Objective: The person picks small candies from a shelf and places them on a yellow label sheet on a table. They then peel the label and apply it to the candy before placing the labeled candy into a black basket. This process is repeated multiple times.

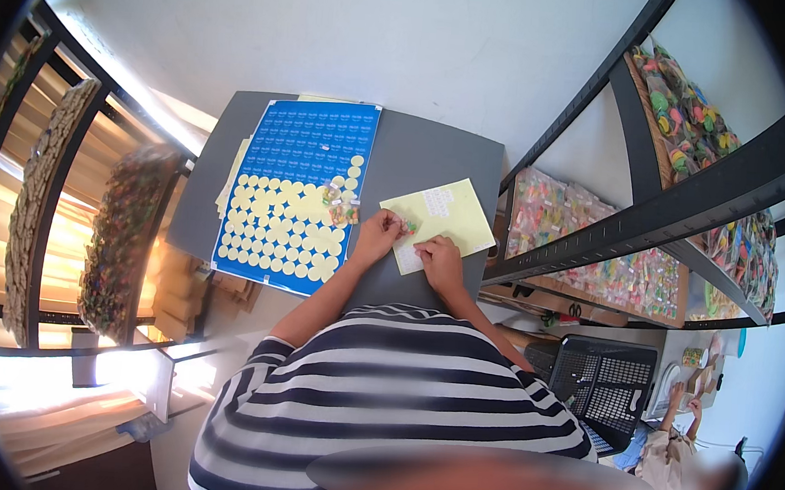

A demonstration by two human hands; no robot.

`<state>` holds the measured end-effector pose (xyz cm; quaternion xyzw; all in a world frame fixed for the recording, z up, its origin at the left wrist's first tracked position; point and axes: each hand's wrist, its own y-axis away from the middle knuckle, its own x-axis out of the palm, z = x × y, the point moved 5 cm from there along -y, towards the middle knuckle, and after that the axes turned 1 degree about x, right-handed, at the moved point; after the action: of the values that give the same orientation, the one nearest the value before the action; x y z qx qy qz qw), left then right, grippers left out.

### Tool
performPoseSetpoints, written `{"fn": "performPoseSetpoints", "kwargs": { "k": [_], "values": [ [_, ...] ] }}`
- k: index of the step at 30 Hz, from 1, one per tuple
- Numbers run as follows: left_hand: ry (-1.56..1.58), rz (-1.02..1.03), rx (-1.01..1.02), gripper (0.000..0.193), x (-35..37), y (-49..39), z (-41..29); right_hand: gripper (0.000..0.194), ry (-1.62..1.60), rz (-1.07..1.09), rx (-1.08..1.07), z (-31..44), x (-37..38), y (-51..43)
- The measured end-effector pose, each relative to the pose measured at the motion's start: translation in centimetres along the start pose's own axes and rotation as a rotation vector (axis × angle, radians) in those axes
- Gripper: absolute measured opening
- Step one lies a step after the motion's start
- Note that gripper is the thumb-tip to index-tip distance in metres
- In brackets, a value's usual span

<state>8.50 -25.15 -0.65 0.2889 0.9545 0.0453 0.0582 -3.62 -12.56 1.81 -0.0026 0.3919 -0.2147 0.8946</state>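
My left hand [377,236] pinches a small clear packet [409,228] with green, red and pale contents. It is above the lower left part of a pale yellow backing sheet [466,223], which carries small white printed labels [438,201]. My right hand [441,258] rests at the sheet's near side, its fingertips bunched over the paper. Whether a label sits between those fingertips is too small to tell. Left of the hands lies a blue sticker sheet [311,133] with rows of pale yellow round spots [277,240]. Several small filled packets [341,211] are heaped on its right edge.
The grey table [434,139] meets a white wall. On the right, a black-framed rack [572,213] holds many bagged colourful items [590,245]. More loaded shelves [126,240] stand left. A black plastic crate [601,382] is behind at right, near another person [671,462].
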Motion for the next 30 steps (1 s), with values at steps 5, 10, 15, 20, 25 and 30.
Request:
{"fn": "performPoseSetpoints", "kwargs": {
  "k": [5, 10, 15, 20, 25, 30],
  "values": [
    [0.045, 0.003, -0.010, 0.013, -0.1, 0.2, -0.1, 0.011, 0.031, -0.014, -0.011, -0.4, 0.3, 0.0],
    [0.026, -0.005, 0.027, 0.013, 0.0, 0.1, 0.1, 0.011, -0.088, -0.055, 0.013, -0.6, 0.1, 0.0],
    [0.046, -0.008, 0.021, 0.013, -0.1, 0.0, 0.1, 0.009, 0.029, -0.070, -0.064, 0.6, -0.4, 0.1],
    [0.018, -0.007, 0.035, 0.015, -0.2, 0.5, -0.2, 0.008, 0.081, -0.022, 0.023, 0.8, -0.1, -0.5],
    [0.089, 0.011, 0.011, 0.016, -0.1, 0.2, 0.7, 0.010, 0.284, -0.091, -0.032, 1.2, 0.7, 0.0],
    [0.097, 0.035, 0.001, 0.016, -0.1, 0.2, 0.8, 0.013, 0.086, -0.015, -0.059, -0.3, 0.4, -0.7]
  ]
}}
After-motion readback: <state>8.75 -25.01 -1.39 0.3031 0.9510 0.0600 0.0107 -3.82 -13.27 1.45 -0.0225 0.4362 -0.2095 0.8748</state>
